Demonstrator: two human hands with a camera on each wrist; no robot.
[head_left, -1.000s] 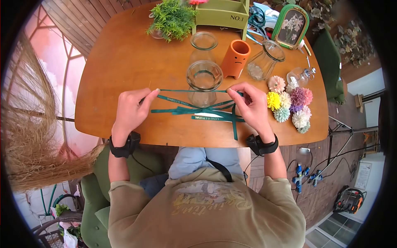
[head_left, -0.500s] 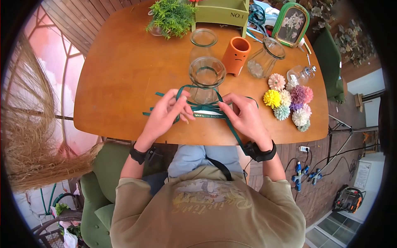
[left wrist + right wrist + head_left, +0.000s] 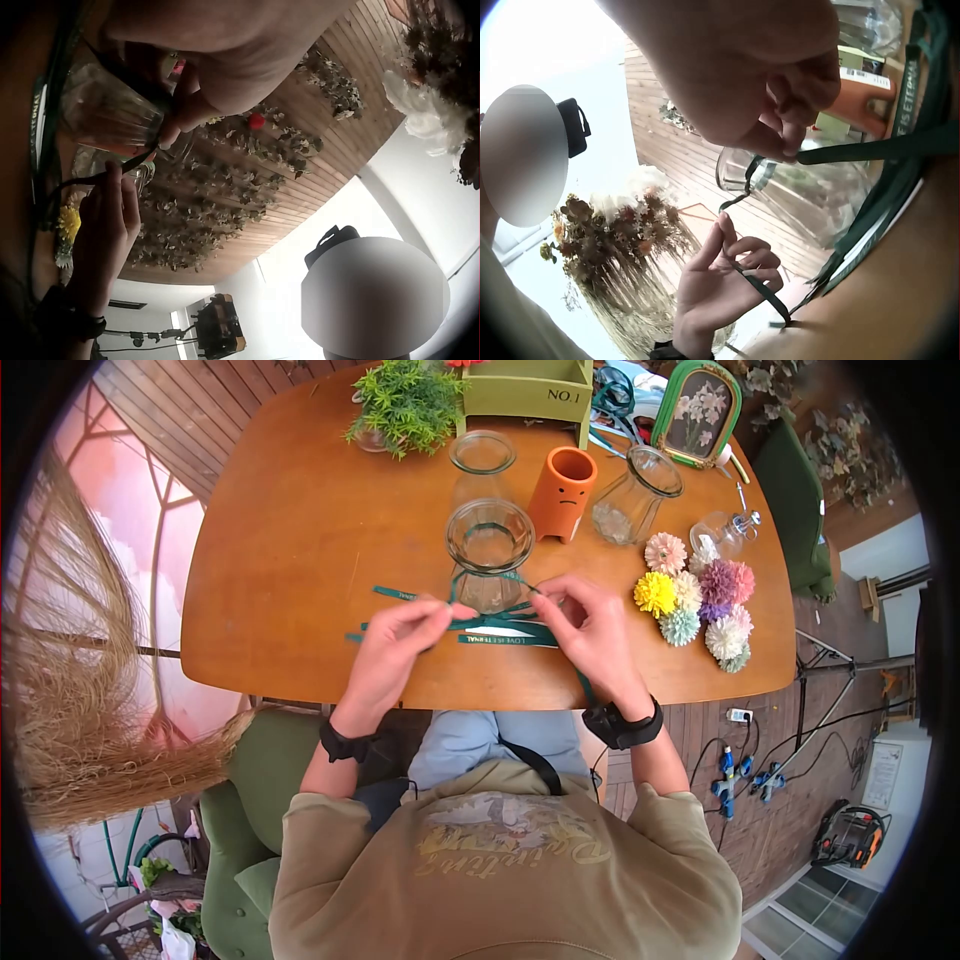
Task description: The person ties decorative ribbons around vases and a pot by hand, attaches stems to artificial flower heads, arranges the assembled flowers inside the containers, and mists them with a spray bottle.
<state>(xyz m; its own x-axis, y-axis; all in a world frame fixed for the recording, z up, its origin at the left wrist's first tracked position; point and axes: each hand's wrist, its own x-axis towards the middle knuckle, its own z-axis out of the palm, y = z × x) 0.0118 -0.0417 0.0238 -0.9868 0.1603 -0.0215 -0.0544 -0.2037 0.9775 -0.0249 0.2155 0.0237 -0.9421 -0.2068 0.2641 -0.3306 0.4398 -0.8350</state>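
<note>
Since the frame of a second earlier, both hands have come inward: the left hand (image 3: 398, 645) and right hand (image 3: 590, 622) were well apart with the ribbon (image 3: 877, 149) drawn straight between them. We now find them nearer each other, before the upright jar (image 3: 488, 567) at the centre of the head view. The ribbon bends up beside the jar's neck; we cannot tell whether it passes fully round the glass.

Condition of the fingers: in the right wrist view, the left thumb and forefinger meet on the ribbon at lower centre, the other fingers half curled. The right thumb and fingertips pinch it at upper centre, a length running off to the right edge.

We judge the ribbon light, limp and probably slippery, apt to twist; a fingertip pinch close to the jar's neck should give the best control. The jar we judge rigid, smooth and breakable, better steadied by its body than pulled by its rim.

Printed strips (image 3: 508, 641) lie on the table (image 3: 285, 580) below the jar. An orange pot (image 3: 562, 502) stands just to its upper right, and flowers (image 3: 718, 585) are grouped at right of the frame.
</note>
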